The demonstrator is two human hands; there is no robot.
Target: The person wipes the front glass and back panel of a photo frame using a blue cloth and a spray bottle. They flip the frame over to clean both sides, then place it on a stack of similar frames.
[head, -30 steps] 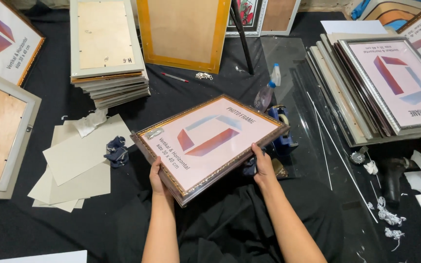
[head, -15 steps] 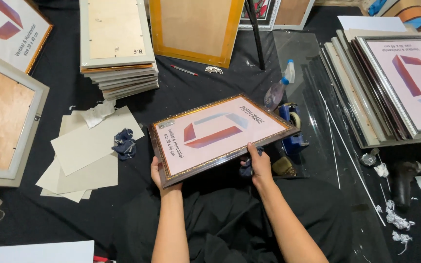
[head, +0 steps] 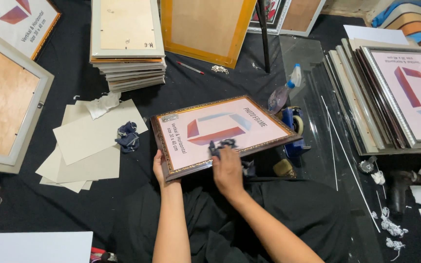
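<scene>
Dark-brown, gold-trimmed picture frame [head: 222, 134], face up, tilted, pink insert, small dark cloth [head: 221, 144] on its glass

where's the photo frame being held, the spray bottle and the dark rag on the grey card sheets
photo frame [head: 249, 127], head view, on its pink front sheet
spray bottle [head: 279, 99], head view, on its clear body
dark rag [head: 128, 137], head view, on its crumpled middle
</scene>
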